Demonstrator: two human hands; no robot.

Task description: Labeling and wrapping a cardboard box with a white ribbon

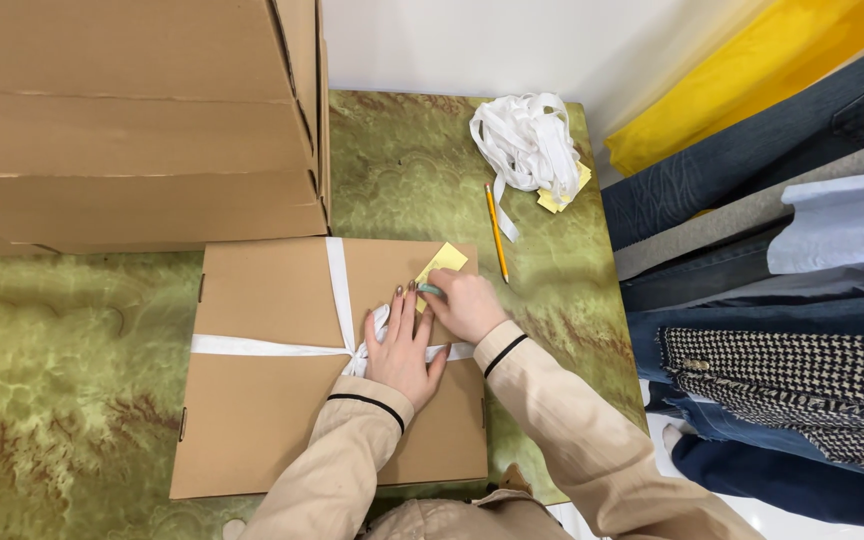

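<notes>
Cardboard dominates the view: a stack of large brown cartons [132,120] fills the upper left, standing on a table covered in a green marbled cloth [52,340]. Along the right edge hang garments [782,300] in dark denim, grey, pale blue and black-and-white houndstooth, with a yellow one at the top. In front of the stack lies a flat cardboard box [262,400], tied crosswise with a white ribbon [337,280] whose two bands meet in a knot near the box's middle. Left hand [402,345] lies flat and open on the box lid, fingers spread and pointing away from the person, pressing down right beside the knot and partly covering the ribbon; it grasps nothing. Right hand [467,300] rests just beside it, fingers curled closed around a small teal-tipped object, seemingly a pen, its tip at a yellow sticky note [442,265] that lies on the box near its far right corner. Farther back on the cloth sits a loose heap of white ribbon [527,140], with more yellow notes [564,195] tucked beneath its edge. A yellow pencil [495,230] lies between that heap and the box.
</notes>
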